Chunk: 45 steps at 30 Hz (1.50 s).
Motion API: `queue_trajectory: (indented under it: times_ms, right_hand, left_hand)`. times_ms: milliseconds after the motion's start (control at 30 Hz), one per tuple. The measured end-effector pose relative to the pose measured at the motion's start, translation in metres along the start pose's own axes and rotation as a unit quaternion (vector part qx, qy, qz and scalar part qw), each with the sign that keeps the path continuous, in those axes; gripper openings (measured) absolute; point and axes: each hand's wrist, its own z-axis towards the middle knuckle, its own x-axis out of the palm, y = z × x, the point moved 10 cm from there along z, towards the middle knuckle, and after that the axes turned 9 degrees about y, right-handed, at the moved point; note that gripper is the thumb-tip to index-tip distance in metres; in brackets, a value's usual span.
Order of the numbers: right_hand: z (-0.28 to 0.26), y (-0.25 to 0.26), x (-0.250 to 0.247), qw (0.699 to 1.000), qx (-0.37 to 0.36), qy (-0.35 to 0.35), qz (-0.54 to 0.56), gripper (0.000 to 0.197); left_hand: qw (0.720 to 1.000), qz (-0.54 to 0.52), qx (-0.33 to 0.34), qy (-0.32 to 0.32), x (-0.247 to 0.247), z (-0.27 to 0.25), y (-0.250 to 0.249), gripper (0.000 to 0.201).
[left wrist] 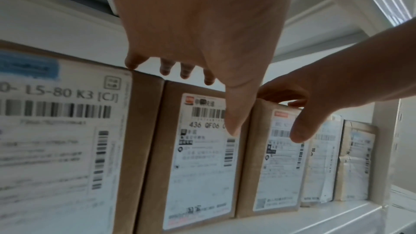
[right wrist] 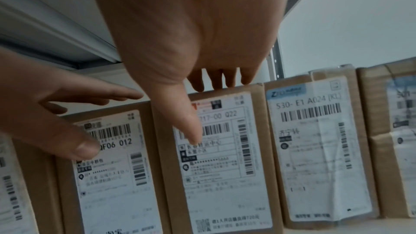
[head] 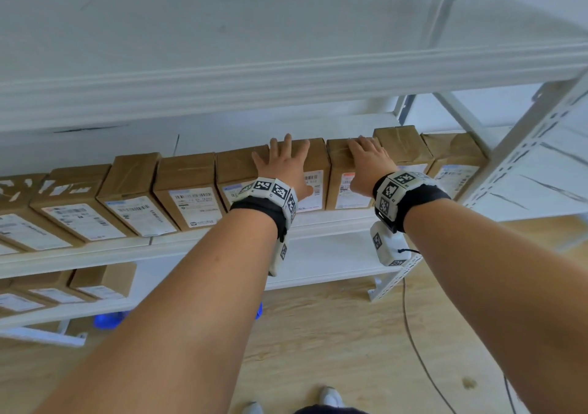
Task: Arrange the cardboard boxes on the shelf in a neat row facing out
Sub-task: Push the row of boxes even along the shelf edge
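Cardboard boxes [head: 187, 191] stand in a row along the shelf's [head: 318, 219] front edge. Left hand [head: 283, 165] and right hand [head: 366, 165] rest flat, fingers straight, atop neighbouring boxes. Advise pushing both evenly, keeping labels flush.

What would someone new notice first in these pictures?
A long row of cardboard boxes with white shipping labels facing out on a white shelf. The left hand and right hand each lie on top of neighbouring boxes mid-row.
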Motion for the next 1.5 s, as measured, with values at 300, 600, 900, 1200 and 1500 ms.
queue_trajectory:
  times_ms: [300,600,900,1200,1500]
  right_hand:
    - [0.001,-0.005,0.000,0.999,-0.043,-0.020,0.017,0.081]
    - [0.001,-0.005,0.001,0.999,-0.046,-0.020,0.018,0.081]
    - [-0.008,-0.027,-0.014,0.999,-0.030,-0.031,0.015,0.091]
    - [-0.018,-0.126,-0.032,0.997,0.060,-0.036,0.014,0.093]
    - [-0.019,-0.188,-0.025,0.994,0.089,-0.016,0.064,0.085]
  left_hand:
    - [0.995,-0.070,-0.014,-0.064,-0.006,-0.006,0.002,0.063]
    - [0.993,-0.074,-0.019,-0.091,-0.013,-0.013,0.002,0.059]
    - [0.997,0.012,-0.011,-0.081,-0.020,-0.002,-0.040,0.084]
    - [0.995,0.046,0.063,-0.057,-0.016,0.021,-0.130,0.092]
    - [0.994,0.038,0.105,-0.018,0.002,0.044,-0.191,0.080]
